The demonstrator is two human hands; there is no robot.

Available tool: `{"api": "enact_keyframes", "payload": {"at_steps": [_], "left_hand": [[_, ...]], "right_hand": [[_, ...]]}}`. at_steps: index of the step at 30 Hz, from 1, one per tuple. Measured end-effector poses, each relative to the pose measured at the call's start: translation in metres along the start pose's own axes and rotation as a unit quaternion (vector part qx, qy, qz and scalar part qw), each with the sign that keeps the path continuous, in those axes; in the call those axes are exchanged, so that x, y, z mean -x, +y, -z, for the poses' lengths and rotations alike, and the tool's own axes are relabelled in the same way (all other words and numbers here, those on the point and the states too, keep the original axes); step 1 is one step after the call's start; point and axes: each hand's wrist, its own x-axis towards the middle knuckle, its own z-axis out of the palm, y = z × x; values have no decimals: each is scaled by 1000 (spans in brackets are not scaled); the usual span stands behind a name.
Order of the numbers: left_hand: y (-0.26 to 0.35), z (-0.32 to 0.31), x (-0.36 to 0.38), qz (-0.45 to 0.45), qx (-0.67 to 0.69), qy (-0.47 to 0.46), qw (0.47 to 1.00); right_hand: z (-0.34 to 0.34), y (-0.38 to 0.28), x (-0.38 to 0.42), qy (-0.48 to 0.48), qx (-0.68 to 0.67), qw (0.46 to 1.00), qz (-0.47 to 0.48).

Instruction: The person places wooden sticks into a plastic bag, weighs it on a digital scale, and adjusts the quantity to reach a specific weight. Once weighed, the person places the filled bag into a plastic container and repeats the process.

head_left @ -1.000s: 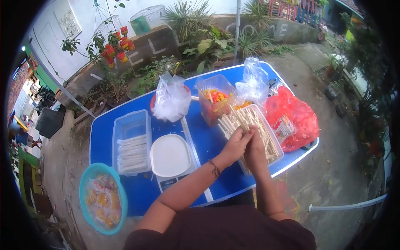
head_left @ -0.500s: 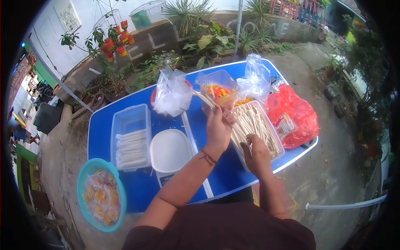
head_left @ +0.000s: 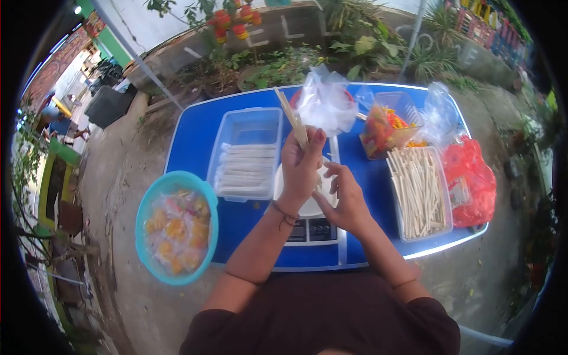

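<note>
My left hand (head_left: 302, 165) is closed around a bundle of pale thin sticks (head_left: 292, 118), which points up and away from me. Close beside it, my right hand (head_left: 347, 201) has its fingers apart and holds nothing I can see. Both hands are above a white kitchen scale (head_left: 312, 208), whose plate they partly cover. To the right, a clear plastic box (head_left: 448, 204) is full of loose pale sticks (head_left: 419, 192). On the left, a clear container (head_left: 251, 124) has several bagged stick bundles (head_left: 245, 170) in its near part.
A turquoise basin (head_left: 139, 228) with bagged yellow snacks (head_left: 176, 228) stands at the left. Along the back of the blue table (head_left: 355, 204) are clear plastic bags (head_left: 325, 106) and a tub of orange-red pieces (head_left: 384, 130). A red bag (head_left: 473, 183) lies at the right edge.
My left hand has carried the bundle of sticks from the stick box leftward to above the scale. My right hand has left the stick box and come beside it. The view has turned left.
</note>
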Motion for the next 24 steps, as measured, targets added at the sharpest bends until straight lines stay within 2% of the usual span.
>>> {"api": "enact_keyframes", "payload": {"at_steps": [1, 4, 8, 15, 21, 24], "left_hand": [[-5, 11, 5, 8, 4, 14, 1000], [-17, 31, 19, 23, -1, -2, 1000], [-32, 42, 32, 30, -58, -38, 997], [-43, 49, 42, 67, -43, -61, 995], [-45, 54, 46, 67, -82, -67, 992], [-54, 57, 47, 84, -97, -76, 989]], "right_hand": [[-10, -1, -1, 2, 5, 1000, 12], [-33, 21, 0, -75, 22, 997, 17], [-42, 30, 3, -93, -1, 995, -26], [-31, 33, 9, -81, 24, 996, -34], [7, 16, -5, -144, 22, 986, -78], [28, 2, -21, -81, 10, 997, 5]]}}
